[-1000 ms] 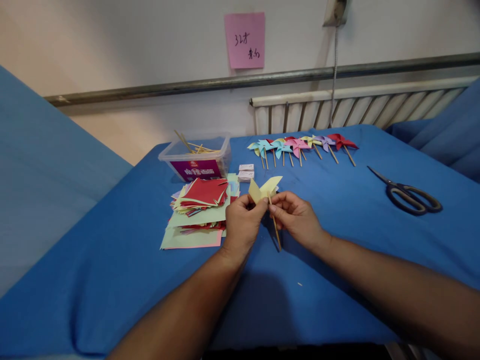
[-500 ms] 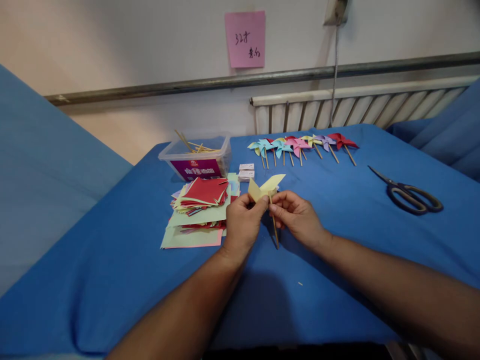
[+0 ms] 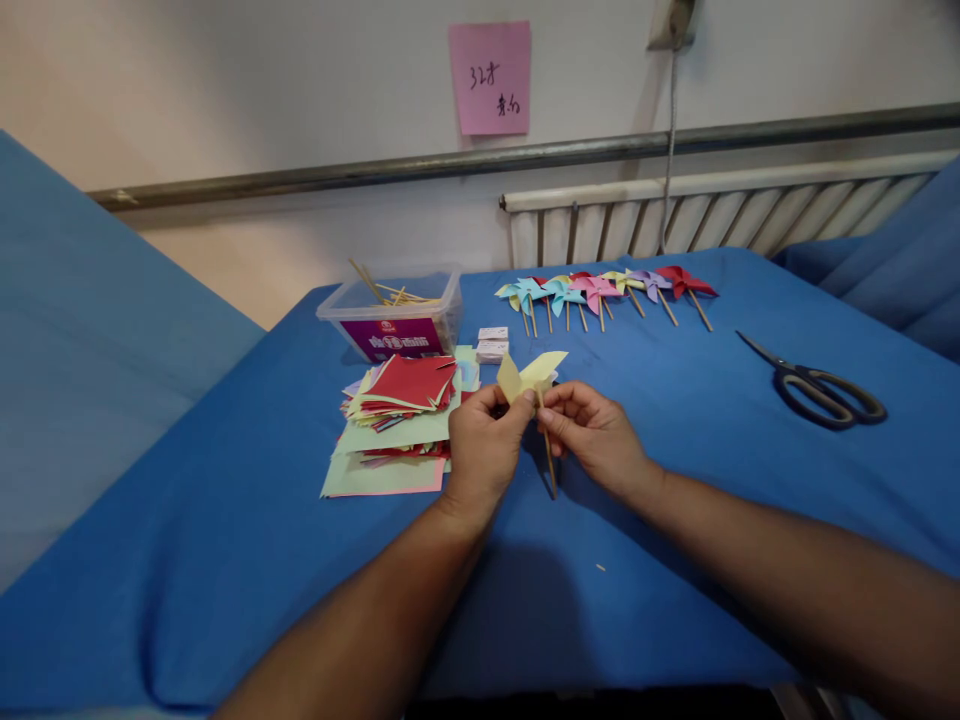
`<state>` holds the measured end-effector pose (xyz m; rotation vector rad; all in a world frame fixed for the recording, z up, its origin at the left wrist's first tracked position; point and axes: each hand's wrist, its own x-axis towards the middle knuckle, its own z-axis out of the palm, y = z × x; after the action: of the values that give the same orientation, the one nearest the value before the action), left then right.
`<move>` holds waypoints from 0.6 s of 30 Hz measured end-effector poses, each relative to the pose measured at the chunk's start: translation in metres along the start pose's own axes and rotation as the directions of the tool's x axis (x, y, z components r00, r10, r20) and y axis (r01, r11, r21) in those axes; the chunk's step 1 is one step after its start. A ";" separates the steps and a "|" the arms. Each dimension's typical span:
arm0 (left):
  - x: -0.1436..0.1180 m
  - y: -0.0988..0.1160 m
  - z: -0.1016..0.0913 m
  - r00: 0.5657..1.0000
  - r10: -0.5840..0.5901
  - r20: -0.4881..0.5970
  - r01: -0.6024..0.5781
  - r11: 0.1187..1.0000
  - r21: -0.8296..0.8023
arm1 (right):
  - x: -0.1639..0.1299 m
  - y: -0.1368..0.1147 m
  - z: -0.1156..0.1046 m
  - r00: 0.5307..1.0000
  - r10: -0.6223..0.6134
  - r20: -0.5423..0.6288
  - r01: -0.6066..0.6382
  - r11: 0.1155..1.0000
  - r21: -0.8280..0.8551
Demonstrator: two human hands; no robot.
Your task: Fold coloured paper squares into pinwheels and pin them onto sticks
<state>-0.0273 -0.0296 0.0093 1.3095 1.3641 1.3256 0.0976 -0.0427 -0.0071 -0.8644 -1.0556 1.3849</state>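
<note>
At mid-frame, the left hand (image 3: 486,440) pinched a pale-yellow paper pinwheel (image 3: 538,374) while the right hand (image 3: 596,430) gripped its thin wooden stick (image 3: 550,458). The paper looked light and creasable, the stiffer stick the safer hold. Upper centre, a pink note (image 3: 490,85) read "32"; the purple label (image 3: 360,338), left of centre, bore white Chinese characters.

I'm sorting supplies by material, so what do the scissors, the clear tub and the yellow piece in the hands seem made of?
The scissors: smooth dark handles, probably plastic; slim pointed blades, likely metal, finish unclear.
The clear tub: probably glossy plastic, with see-through walls.
The yellow piece: likely matte paper, thin with crisp edges.
</note>
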 end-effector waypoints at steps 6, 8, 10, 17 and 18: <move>0.000 0.000 0.000 1.000 0.002 -0.002 -0.001 1.000 0.028 | 0.000 0.000 0.000 1.000 0.005 -0.001 -0.005 1.000 -0.007; -0.001 0.000 0.000 1.000 0.003 -0.005 -0.003 0.999 0.032 | 0.000 0.000 0.000 1.000 0.004 -0.005 -0.004 1.000 -0.008; -0.001 0.000 -0.001 1.000 0.007 -0.003 -0.007 0.999 0.036 | 0.000 0.000 0.000 1.000 0.005 -0.005 -0.005 1.000 -0.014; -0.001 -0.001 -0.001 1.000 0.006 -0.006 -0.006 1.000 0.029 | 0.000 0.000 0.000 1.000 0.009 -0.008 -0.009 1.000 -0.024; 0.000 -0.002 -0.001 1.000 0.005 -0.004 -0.005 1.000 0.025 | 0.000 0.000 0.000 1.000 0.009 -0.010 -0.009 1.000 -0.023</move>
<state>-0.0281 -0.0300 0.0077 1.3285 1.3850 1.3194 0.0972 -0.0425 -0.0067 -0.8923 -1.0631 1.3772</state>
